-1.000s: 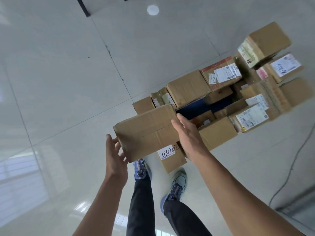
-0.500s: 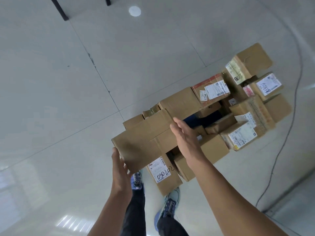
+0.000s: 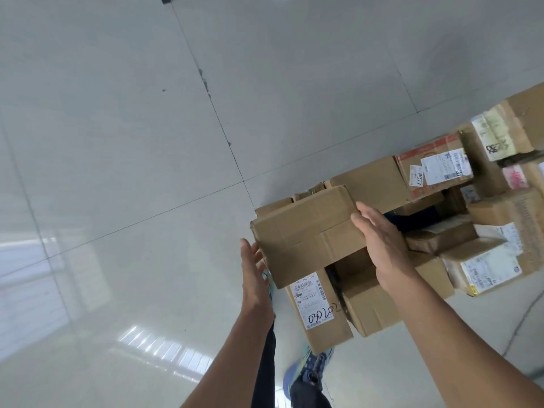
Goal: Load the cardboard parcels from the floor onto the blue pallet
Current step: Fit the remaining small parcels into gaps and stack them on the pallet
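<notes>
Grip: two flat hands with straight fingers, neither curled round anything, press inward on the two ends of one plain cardboard box (image 3: 309, 231). The left hand (image 3: 254, 269) is against the box's left end. The right hand (image 3: 379, 240) is against its right end, fingertips reaching to the top edge. Whether the underside of this held box rests on the parcels below it cannot be told. Floor (image 3: 147, 142): pale glossy tiles with dark joints, spreading left of and beyond the held box. Pile of parcels: crowded to the right of and beneath the held box, on a blue pallet (image 3: 421, 220) that shows only as a dark gap just right of it. Large plain box (image 3: 374, 181): just behind the held box. Red-edged box (image 3: 432, 169) with white labels: further right of the held box, beside the large plain one. Plain brown box (image 3: 371, 304): below the held box, under the right wrist. Long box (image 3: 318, 307) with a white shipping label and handwritten digits: partly under the near edge of the held box, running toward the person. Box with a big white label (image 3: 485, 266): well to the right of the held box. Blue shoe (image 3: 309, 369): nearer the person than the held box. Thin cable (image 3: 527, 313): on the floor far right of the held box.
</notes>
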### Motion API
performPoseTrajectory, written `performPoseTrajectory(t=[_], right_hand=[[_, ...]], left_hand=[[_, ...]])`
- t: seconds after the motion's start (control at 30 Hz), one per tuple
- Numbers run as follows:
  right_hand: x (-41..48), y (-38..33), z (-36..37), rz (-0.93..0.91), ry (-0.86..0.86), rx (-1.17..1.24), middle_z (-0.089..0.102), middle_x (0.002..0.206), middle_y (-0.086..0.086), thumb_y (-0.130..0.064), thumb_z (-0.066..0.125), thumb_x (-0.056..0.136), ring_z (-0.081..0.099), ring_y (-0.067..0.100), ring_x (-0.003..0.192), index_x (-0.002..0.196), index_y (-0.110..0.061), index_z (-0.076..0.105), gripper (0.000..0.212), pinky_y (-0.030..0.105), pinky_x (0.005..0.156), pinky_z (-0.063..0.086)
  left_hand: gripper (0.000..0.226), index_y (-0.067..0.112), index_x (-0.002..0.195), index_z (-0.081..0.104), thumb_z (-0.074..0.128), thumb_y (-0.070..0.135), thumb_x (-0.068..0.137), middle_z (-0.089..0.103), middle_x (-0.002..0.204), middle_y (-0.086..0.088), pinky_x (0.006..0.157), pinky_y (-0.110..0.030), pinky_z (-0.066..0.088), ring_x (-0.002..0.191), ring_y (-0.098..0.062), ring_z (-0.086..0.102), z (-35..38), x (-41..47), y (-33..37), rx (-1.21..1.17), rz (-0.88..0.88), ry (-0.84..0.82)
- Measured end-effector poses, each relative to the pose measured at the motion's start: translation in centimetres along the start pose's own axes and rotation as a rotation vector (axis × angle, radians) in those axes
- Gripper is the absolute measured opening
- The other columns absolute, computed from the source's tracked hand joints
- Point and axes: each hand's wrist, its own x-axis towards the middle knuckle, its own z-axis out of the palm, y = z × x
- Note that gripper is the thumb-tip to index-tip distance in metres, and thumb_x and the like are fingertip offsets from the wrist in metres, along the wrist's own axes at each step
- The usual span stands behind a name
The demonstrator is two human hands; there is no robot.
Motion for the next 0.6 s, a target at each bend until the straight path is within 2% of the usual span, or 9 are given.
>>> performPoseTrajectory(t=[0.17,0.27,0.37,0.47,0.53,0.6], right_hand=[[2.0,-0.1,0.9,0.014,-0.016,-0.011,0.053,0.151,-0.006,-0.037,0.06,0.101,0.05,0.008,0.125,0.145,-0.035,0.054,0.044,0.027,0.093,0.037],[2.9,-0.2,1.3,0.032,-0.019,-0.028,0.052,0.152,-0.006,-0.037,0.06,0.101,0.048,0.008,0.128,0.146,-0.036,0.053,0.045,0.032,0.099,0.035],[3.6,-0.2,1.6,0.042,-0.016,-0.037,0.05,0.154,-0.006,-0.037,0.06,0.101,0.047,0.009,0.129,0.147,-0.036,0.052,0.047,0.034,0.102,0.034],[4.3,-0.4,2.1,0.046,-0.024,-0.03,0.05,0.152,-0.007,-0.035,0.061,0.101,0.047,0.009,0.129,0.146,-0.036,0.053,0.046,0.034,0.102,0.033],[4.8,-0.6,2.4,0.044,-0.01,-0.011,0.053,0.15,-0.006,-0.031,0.063,0.1,0.05,0.011,0.13,0.142,-0.034,0.056,0.043,0.033,0.101,0.034],[5.1,-0.6,2.5,0.051,0.022,0.011,0.055,0.148,-0.004,-0.025,0.063,0.099,0.051,0.013,0.131,0.138,-0.034,0.06,0.04,0.032,0.102,0.036]], left_hand=[[0.068,0.03,0.145,0.054,0.03,0.075,0.099,0.056,0.147,0.003,0.123,-0.053,0.031,0.141,-0.023,0.049,0.3,2.3,0.4,-0.024,-0.043,0.035],[0.065,0.031,0.14,0.059,0.029,0.073,0.1,0.062,0.136,0.009,0.121,-0.046,0.033,0.136,-0.021,0.053,0.3,3.7,0.5,-0.012,-0.031,0.052],[0.059,0.034,0.133,0.064,0.03,0.071,0.101,0.065,0.124,0.017,0.107,-0.038,0.038,0.126,-0.016,0.058,0.3,4.7,0.7,-0.013,-0.035,0.061],[0.053,0.035,0.126,0.066,0.033,0.068,0.102,0.07,0.112,0.021,0.084,-0.025,0.043,0.112,-0.005,0.062,0.4,5.5,1.1,-0.029,-0.043,0.063],[0.05,0.036,0.118,0.069,0.035,0.068,0.102,0.074,0.103,0.021,0.08,-0.024,0.042,0.108,-0.005,0.064,0.4,6.1,1.0,-0.035,-0.044,0.071],[0.052,0.035,0.116,0.07,0.035,0.069,0.101,0.074,0.107,0.015,0.083,-0.028,0.041,0.111,-0.009,0.064,0.3,6.4,1.0,-0.046,-0.049,0.072]])
